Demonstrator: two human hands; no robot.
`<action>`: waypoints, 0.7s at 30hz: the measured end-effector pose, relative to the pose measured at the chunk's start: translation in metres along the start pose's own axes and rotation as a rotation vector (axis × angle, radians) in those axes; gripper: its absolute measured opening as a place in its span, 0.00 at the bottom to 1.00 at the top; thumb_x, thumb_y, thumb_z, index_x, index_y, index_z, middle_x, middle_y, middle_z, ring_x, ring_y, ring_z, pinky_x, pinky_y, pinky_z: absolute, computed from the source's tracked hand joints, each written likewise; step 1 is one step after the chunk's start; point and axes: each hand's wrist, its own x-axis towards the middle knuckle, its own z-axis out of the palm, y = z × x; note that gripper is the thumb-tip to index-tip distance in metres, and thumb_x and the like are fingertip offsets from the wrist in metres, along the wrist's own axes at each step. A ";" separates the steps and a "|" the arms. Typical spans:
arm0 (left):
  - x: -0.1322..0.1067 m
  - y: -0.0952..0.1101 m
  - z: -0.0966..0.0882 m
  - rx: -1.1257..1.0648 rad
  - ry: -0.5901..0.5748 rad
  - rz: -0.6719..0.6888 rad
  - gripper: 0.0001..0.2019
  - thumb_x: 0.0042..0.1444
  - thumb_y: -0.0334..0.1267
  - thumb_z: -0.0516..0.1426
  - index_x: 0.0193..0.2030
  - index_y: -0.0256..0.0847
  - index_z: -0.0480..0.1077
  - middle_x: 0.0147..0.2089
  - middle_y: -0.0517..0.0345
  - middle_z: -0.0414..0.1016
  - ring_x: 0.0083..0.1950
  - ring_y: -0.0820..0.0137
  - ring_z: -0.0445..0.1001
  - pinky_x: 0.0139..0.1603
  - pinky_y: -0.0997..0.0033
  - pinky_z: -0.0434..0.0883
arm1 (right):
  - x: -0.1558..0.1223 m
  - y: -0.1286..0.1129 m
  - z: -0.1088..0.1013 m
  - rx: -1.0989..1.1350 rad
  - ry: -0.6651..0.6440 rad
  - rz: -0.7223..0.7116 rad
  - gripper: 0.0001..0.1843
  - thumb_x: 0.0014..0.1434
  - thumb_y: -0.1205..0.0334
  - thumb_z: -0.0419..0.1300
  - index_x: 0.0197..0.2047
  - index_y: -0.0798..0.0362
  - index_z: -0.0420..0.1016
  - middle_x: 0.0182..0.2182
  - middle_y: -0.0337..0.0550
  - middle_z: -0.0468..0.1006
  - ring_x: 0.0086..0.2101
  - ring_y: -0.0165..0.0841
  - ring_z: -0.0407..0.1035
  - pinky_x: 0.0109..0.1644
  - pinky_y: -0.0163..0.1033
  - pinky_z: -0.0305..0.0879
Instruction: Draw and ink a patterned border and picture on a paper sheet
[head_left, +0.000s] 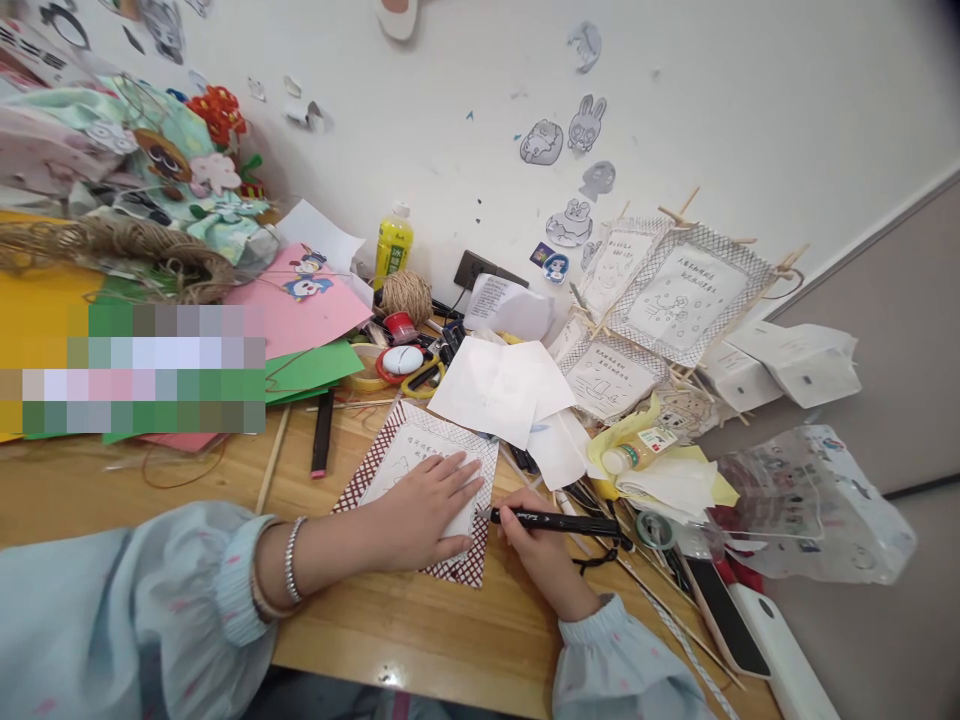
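Observation:
A square paper card [409, 450] with a dark cross-hatched border lies on the wooden table [420, 630] in front of me. My left hand [427, 510] rests flat on it with fingers stretched out, pinning it down. My right hand [536, 550] is closed round a black marker pen [559, 522], held nearly level with its tip at the card's right edge. Both arms wear pale blue sleeves, and the left wrist carries bracelets.
Loose white sheets [499, 390], finished cross-hatched cards on sticks [675, 295], a twine ball [406, 296], a yellow bottle [393, 244], coloured paper [307, 300], another black marker [322, 432], a clear plastic bag [810, 500] and white boxes [795, 365] crowd the table. The wall stands behind.

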 end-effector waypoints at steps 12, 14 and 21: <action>0.000 0.003 -0.005 -0.003 -0.043 -0.025 0.34 0.60 0.54 0.51 0.67 0.33 0.54 0.69 0.39 0.49 0.70 0.49 0.47 0.65 0.49 0.49 | 0.002 0.001 -0.003 -0.109 0.137 0.029 0.12 0.62 0.58 0.52 0.28 0.51 0.67 0.25 0.37 0.70 0.29 0.33 0.65 0.37 0.38 0.61; 0.000 0.003 -0.007 0.007 -0.049 -0.027 0.34 0.60 0.54 0.51 0.67 0.33 0.54 0.69 0.40 0.50 0.70 0.50 0.47 0.65 0.50 0.49 | 0.003 0.003 -0.003 -0.127 0.168 0.027 0.12 0.62 0.58 0.52 0.29 0.51 0.67 0.25 0.37 0.70 0.29 0.33 0.65 0.37 0.38 0.61; 0.000 0.004 -0.007 0.029 -0.056 -0.025 0.35 0.61 0.54 0.50 0.67 0.32 0.53 0.70 0.40 0.48 0.70 0.49 0.46 0.65 0.49 0.49 | 0.002 0.004 0.000 -0.016 0.100 0.052 0.09 0.61 0.58 0.54 0.31 0.51 0.69 0.23 0.36 0.69 0.27 0.33 0.66 0.34 0.37 0.61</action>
